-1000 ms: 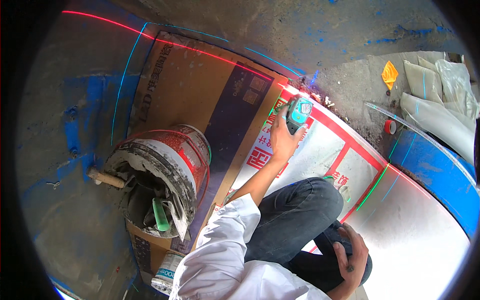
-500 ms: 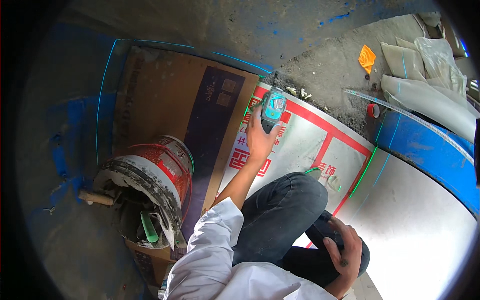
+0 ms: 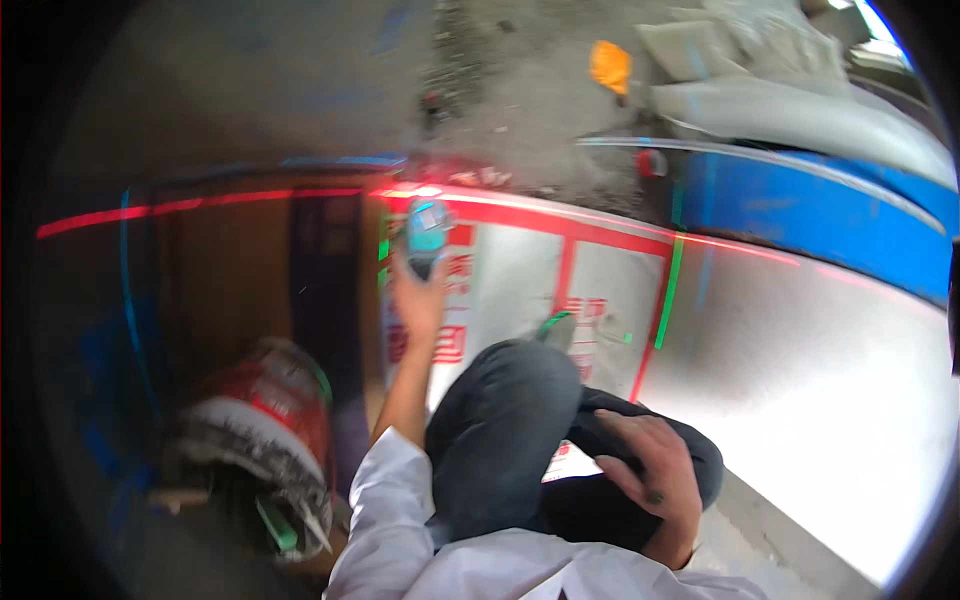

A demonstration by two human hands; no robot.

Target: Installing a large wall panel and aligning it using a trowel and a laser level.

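Observation:
My left hand [image 3: 418,305] reaches forward and grips a small laser level [image 3: 428,228] with a turquoise-and-grey casing. The level stands at the far left part of a white and red printed board [image 3: 510,265], close to the board's far edge. A bright red line crosses just beyond it. The palm hides the near side of the level. My right hand [image 3: 655,460] rests on my right leg, its fingers loosely stretched out and nothing visible in it. A dark round mark shows near its wrist. The picture is smeared by motion.
A dirty red-and-white bucket [image 3: 285,400] with a green-handled tool [image 3: 277,523] lies at the left, beside brown cardboard [image 3: 225,270]. Beyond the board are an orange scrap [image 3: 610,67], a red tape roll [image 3: 651,163], a long measuring tape [image 3: 760,155] and pale sacks [image 3: 780,105].
The view has turned, shifting the scene left. A red line now shows across the far edge of the boards, unseen before. My left hand still holds the laser level; my right hand stays on my leg.

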